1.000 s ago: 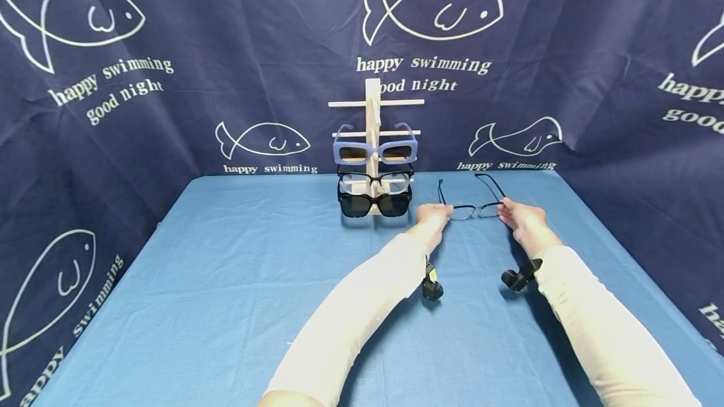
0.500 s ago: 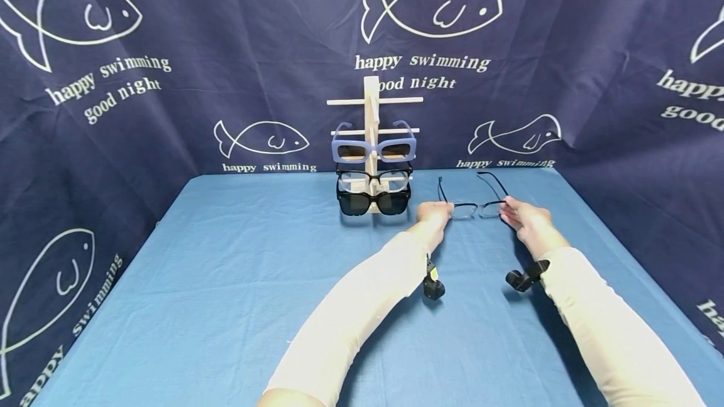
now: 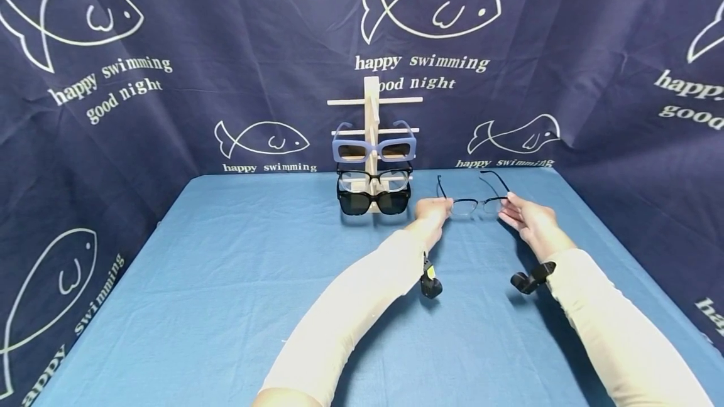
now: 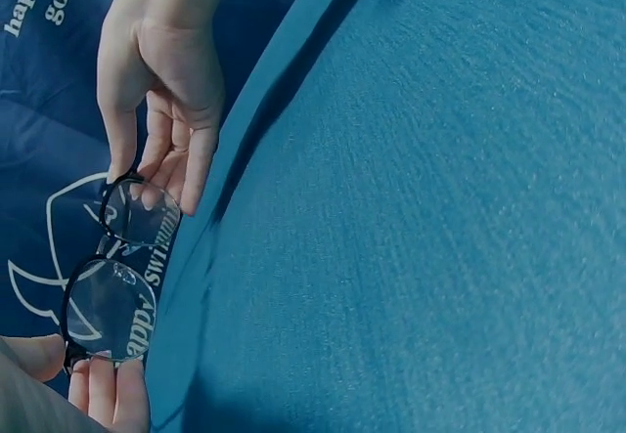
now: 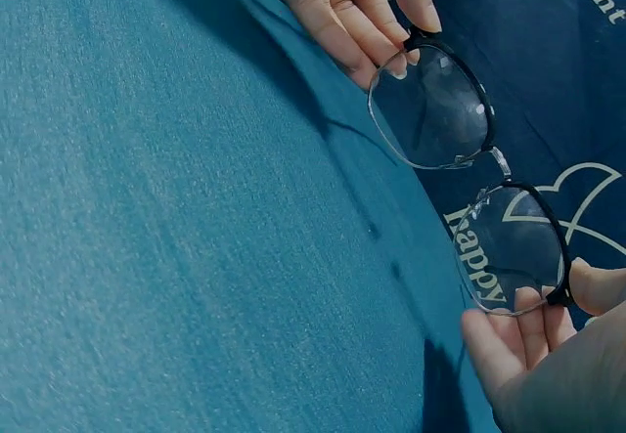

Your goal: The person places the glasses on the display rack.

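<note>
A pair of half-rim eyeglasses [image 5: 430,110], black along the top and thin metal below, spans the space between my hands. My left hand [image 3: 432,211] pinches the left hinge corner between thumb and fingers. At the opposite corner, the right hand [image 3: 534,218] holds the frame the same way, thumb on the black rim and fingers behind the lens. Both temples are unfolded and point toward the back. In the left wrist view, the right hand [image 4: 166,91] appears at the top, its fingers partly seen through the clear lens.
Left of the hands, a wooden eyewear rack [image 3: 371,96] stands near the back. It bears lilac-framed sunglasses [image 3: 342,151], black-framed clear glasses [image 3: 390,181] and dark sunglasses [image 3: 356,204]; its top bar is bare. A navy curtain [image 3: 317,68] rises behind the blue tablecloth [image 3: 226,281].
The eyeglasses have risen slightly, and my right hand has shifted a little to the right with its corner. The left hand stays almost in place. Both grips are kept.
</note>
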Demonstrator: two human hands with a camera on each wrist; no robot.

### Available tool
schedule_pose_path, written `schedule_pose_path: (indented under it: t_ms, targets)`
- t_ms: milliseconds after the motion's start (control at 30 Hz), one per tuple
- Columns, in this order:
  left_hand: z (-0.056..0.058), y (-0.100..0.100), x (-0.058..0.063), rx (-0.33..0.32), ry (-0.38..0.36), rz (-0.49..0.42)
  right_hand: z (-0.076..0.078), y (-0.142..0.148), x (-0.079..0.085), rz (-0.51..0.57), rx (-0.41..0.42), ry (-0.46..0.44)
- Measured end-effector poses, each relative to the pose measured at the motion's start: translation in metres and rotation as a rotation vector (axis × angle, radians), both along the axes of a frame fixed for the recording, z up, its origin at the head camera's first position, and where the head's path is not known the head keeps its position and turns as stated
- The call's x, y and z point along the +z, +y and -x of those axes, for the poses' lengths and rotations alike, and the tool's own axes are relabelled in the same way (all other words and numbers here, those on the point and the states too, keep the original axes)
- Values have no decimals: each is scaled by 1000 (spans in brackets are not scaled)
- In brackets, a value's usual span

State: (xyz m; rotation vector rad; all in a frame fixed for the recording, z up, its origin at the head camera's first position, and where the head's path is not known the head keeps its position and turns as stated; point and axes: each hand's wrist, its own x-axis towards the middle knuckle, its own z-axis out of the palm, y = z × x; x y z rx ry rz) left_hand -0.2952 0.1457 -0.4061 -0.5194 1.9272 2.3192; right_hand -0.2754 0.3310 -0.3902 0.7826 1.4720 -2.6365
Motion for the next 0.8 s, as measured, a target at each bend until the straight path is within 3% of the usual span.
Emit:
schedule_pose_path:
  t_ms: [233, 367, 800]
  targets:
    - [-2, -5, 9, -16, -28, -7, -3, -3, 2, 25, 8, 58]
    - [-2, -6, 11, -6, -9, 5, -5, -3, 3, 29, 25, 78]
    - [-6, -7, 18, 37, 33, -108, -13, -7, 9, 8, -16, 130]
